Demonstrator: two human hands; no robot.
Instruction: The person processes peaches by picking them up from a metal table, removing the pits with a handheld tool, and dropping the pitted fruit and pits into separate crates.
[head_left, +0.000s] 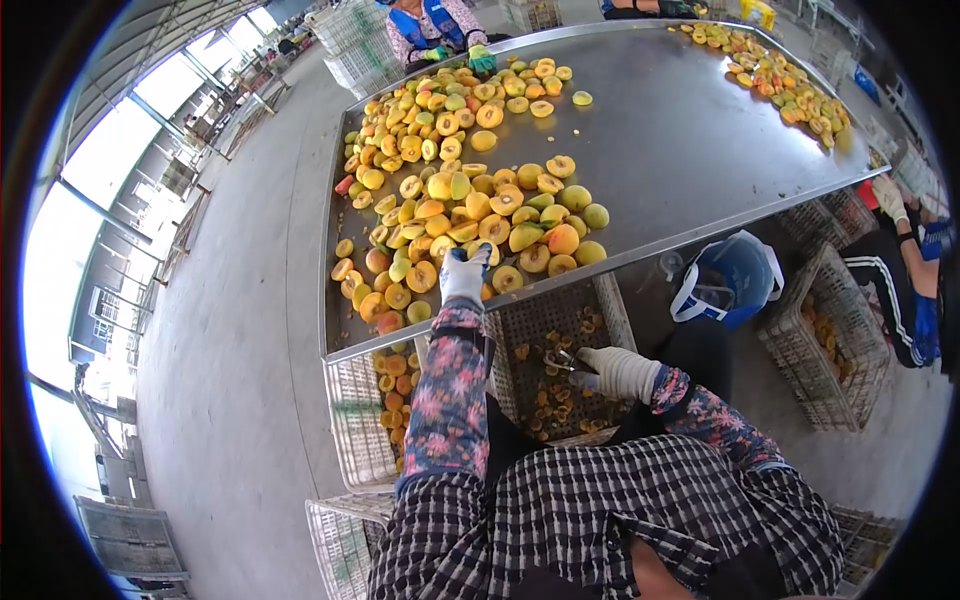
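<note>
As I faced the wide metal table (640,140), the step in hand seemed to be picking from the near heap of fruit (477,206), and I judged that the next move called for a sure pinch and a lift clear of the near edge (720,223). Bare metal stretched to the right of the heap, leaving open room that way, while fruit crowded close to the left edge (331,230). Below the near edge sat a crate (617,312), with a blue bucket (740,317) to its right. My left hand (465,275) reached across the edge, fingertips at the front of the heap; I could not tell whether they held a piece. My right hand (615,370), above the crate, was wrapped around a metal tool (572,362), its end pointing left over small scraps (557,395) in the crate.
</note>
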